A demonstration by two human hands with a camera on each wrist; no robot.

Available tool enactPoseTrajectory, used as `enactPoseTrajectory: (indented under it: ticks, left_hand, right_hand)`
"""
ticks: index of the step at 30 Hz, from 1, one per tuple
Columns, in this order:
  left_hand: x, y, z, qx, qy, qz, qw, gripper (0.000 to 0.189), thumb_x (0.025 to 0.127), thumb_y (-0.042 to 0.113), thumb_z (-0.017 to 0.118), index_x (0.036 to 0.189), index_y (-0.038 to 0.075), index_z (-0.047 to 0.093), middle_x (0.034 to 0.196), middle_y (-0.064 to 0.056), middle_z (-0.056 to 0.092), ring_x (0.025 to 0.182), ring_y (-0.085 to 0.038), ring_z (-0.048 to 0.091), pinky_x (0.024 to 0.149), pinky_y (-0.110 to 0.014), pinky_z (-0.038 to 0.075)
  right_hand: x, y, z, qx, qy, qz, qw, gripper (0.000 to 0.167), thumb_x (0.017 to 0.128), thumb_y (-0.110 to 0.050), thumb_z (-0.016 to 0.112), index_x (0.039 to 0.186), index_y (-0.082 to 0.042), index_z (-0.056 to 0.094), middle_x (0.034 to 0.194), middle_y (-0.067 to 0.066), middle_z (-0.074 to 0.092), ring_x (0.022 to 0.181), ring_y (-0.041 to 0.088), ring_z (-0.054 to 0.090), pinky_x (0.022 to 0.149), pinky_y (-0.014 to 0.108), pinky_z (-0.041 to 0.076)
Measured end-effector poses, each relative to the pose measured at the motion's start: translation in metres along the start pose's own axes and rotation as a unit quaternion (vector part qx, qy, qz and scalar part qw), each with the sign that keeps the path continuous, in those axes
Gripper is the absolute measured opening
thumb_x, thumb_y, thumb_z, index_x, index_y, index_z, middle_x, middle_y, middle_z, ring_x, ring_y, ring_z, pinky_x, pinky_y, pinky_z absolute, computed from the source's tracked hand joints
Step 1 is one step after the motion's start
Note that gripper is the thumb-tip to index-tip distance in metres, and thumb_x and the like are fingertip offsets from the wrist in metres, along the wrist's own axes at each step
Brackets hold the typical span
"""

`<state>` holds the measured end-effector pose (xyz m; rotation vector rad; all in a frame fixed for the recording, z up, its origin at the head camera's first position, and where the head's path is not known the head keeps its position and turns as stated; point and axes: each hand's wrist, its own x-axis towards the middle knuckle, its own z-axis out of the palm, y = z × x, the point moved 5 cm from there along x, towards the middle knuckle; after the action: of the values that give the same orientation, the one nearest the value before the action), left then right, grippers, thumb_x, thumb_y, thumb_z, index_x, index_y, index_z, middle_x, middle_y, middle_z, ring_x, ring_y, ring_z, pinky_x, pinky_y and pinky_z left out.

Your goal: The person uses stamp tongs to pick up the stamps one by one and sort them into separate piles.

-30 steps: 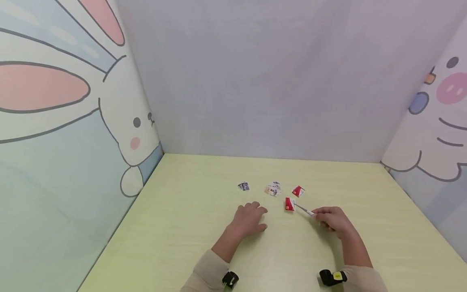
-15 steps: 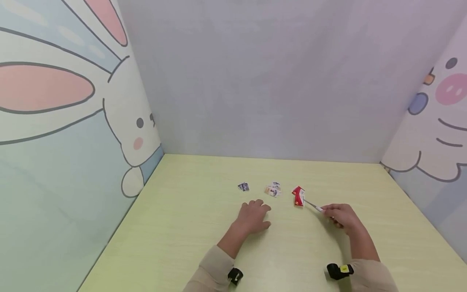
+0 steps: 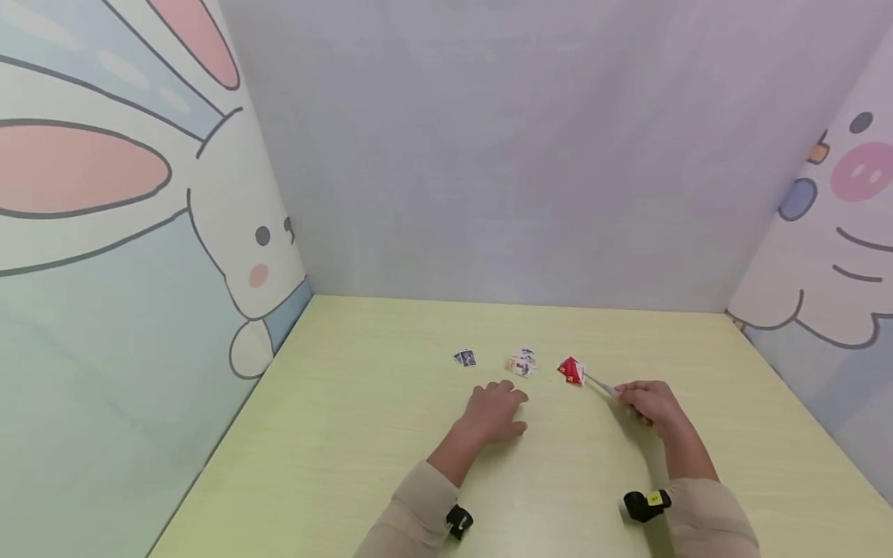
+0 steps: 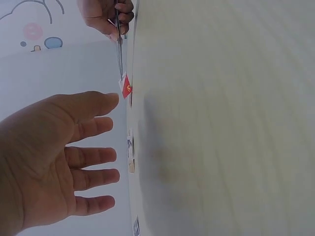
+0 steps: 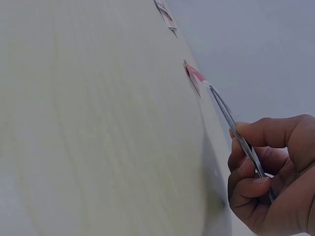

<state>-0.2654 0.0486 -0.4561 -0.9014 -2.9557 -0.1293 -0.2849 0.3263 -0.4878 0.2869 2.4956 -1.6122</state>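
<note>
My right hand [image 3: 649, 401] grips a pair of metal tweezers [image 5: 230, 120] between thumb and curled fingers. The tweezer tips pinch the edge of a small red and white card [image 4: 126, 86], which bears a yellow mark. In the head view that card overlaps another red and white card [image 3: 567, 366] at the table's middle right. My left hand [image 3: 494, 411] hovers low over the table, palm down, with its fingers spread and holding nothing. In the left wrist view its fingers [image 4: 93, 179] are straight and apart.
Left of the red cards lies a group of pale printed cards [image 3: 521, 363]. Further left are dark blue cards [image 3: 465, 358]. All lie on the pale yellow wooden table [image 3: 363, 434], bounded by a grey back wall [image 3: 488, 155] and cartoon-printed side walls.
The tweezers have carried the red card to the right and away from me, onto the other red card. My right hand moved with it; my left hand drifted slightly right and forward.
</note>
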Motion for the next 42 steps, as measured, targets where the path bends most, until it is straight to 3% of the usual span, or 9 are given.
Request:
enactPoseTrajectory:
  ticks: [8,21,27,33,42]
  left_hand:
    - [0.010,0.005,0.005,0.003,-0.016,-0.002,0.9999,0.042,0.083,0.043,0.065,0.121,0.025,0.061,0.112,0.004,0.056,0.094,-0.016,0.052,0.071,-0.033,0.042]
    - [0.011,0.009,0.005,0.002,-0.018,-0.005,0.9998,0.042,0.083,0.043,0.066,0.121,0.025,0.061,0.111,0.005,0.056,0.093,-0.016,0.052,0.070,-0.033,0.042]
    - [0.003,0.006,-0.002,0.010,-0.008,-0.010,0.9999,0.041,0.083,0.042,0.065,0.120,0.025,0.061,0.111,0.004,0.056,0.094,-0.016,0.052,0.070,-0.033,0.042]
    - [-0.010,0.005,-0.007,-0.013,-0.005,-0.010,0.9998,0.040,0.083,0.040,0.065,0.119,0.023,0.063,0.117,0.002,0.056,0.100,-0.019,0.053,0.073,-0.035,0.043]
    - [-0.027,0.003,-0.007,-0.027,0.014,-0.016,0.9994,0.038,0.083,0.038,0.066,0.117,0.021,0.064,0.114,0.001,0.057,0.102,-0.020,0.054,0.074,-0.036,0.044]
  right_hand:
    - [0.005,0.002,0.001,0.010,0.012,0.011,0.9998,0.030,0.089,-0.008,0.055,0.109,0.013,0.059,0.061,0.002,0.052,0.049,0.011,0.041,0.044,0.026,0.035]
    - [-0.004,0.006,0.000,0.024,0.053,0.010,0.9982,0.033,0.089,-0.010,0.056,0.112,0.013,0.057,0.064,0.002,0.050,0.049,0.012,0.041,0.045,0.027,0.036]
    - [-0.013,0.004,0.003,0.002,0.060,0.000,0.9982,0.035,0.090,-0.014,0.056,0.113,0.012,0.057,0.067,0.001,0.051,0.055,0.013,0.043,0.049,0.027,0.037]
    - [-0.028,0.002,0.009,-0.023,0.083,-0.009,0.9962,0.034,0.088,-0.014,0.060,0.110,0.012,0.060,0.076,0.003,0.057,0.069,0.017,0.048,0.056,0.028,0.041]
    - [-0.046,0.006,0.019,-0.013,0.105,-0.007,0.9944,0.033,0.086,-0.011,0.063,0.109,0.012,0.061,0.089,0.008,0.061,0.075,0.018,0.049,0.060,0.028,0.043]
